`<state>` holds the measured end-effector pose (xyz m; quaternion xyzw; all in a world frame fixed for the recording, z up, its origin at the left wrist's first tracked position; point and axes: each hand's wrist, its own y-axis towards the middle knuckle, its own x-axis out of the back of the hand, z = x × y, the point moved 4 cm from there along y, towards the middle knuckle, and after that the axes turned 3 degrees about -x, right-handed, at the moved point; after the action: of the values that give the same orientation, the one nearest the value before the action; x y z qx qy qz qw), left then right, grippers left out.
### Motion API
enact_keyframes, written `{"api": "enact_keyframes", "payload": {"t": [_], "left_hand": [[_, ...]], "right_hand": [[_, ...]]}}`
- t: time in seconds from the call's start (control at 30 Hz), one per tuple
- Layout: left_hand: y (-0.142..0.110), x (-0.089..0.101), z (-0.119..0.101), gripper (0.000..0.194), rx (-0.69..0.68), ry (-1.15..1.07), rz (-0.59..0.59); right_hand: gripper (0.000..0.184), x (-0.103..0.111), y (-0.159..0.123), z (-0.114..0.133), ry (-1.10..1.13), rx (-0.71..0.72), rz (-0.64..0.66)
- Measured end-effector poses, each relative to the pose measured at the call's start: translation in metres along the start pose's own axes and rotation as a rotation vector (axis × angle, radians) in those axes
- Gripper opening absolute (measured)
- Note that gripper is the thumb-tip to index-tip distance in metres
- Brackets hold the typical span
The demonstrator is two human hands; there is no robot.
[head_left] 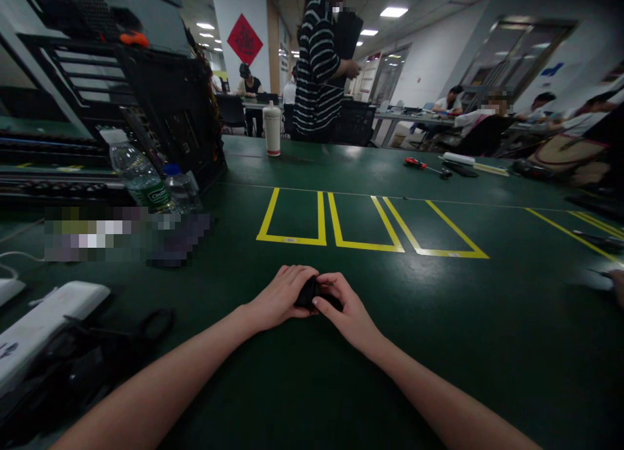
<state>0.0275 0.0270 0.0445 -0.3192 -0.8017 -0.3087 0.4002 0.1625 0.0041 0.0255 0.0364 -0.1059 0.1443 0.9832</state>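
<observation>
A small black object (307, 292), rounded and dark, lies between my two hands just above or on the green table (302, 385); its exact kind I cannot make out. My left hand (280, 297) wraps round its left side, fingers curled over the top and thumb below. From the other side, my right hand (348, 310) grips it with thumb and fingertips. Part of the object is hidden by the fingers. Beyond the hands, yellow tape (292, 240) marks out several frames on the tabletop.
At left stand a black computer case (166, 112), two plastic bottles (139, 177) and a white power strip (53, 326) beside black cables (92, 365). A white cup (272, 130) and a red screwdriver (414, 162) are farther back. A person in stripes (319, 73) stands behind the table.
</observation>
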Motion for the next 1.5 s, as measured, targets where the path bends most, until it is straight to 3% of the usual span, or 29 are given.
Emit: {"api": "enact_keyframes", "payload": {"t": [0.37, 0.73, 1.0, 1.3, 1.5], "left_hand": [[-0.0009, 0.0010, -0.0014, 0.058, 0.003, 0.011, -0.002], [-0.0008, 0.0010, -0.0009, 0.057, 0.000, 0.006, 0.005], [-0.0009, -0.0068, 0.0059, 0.063, -0.002, 0.016, -0.029], [-0.0017, -0.0036, 0.0033, 0.059, -0.005, 0.016, -0.013], [-0.0017, -0.0044, 0.0043, 0.062, -0.002, 0.026, -0.029]], "right_hand": [[0.021, 0.0011, -0.0015, 0.0012, 0.003, 0.069, 0.009], [0.026, 0.0012, -0.0005, 0.0012, -0.054, -0.007, -0.009], [0.021, 0.0013, -0.0018, 0.0011, -0.042, 0.081, -0.001], [0.028, 0.0004, 0.0004, -0.0013, -0.044, 0.000, -0.017], [0.026, 0.0015, -0.0032, 0.0022, -0.094, 0.075, 0.018]]}}
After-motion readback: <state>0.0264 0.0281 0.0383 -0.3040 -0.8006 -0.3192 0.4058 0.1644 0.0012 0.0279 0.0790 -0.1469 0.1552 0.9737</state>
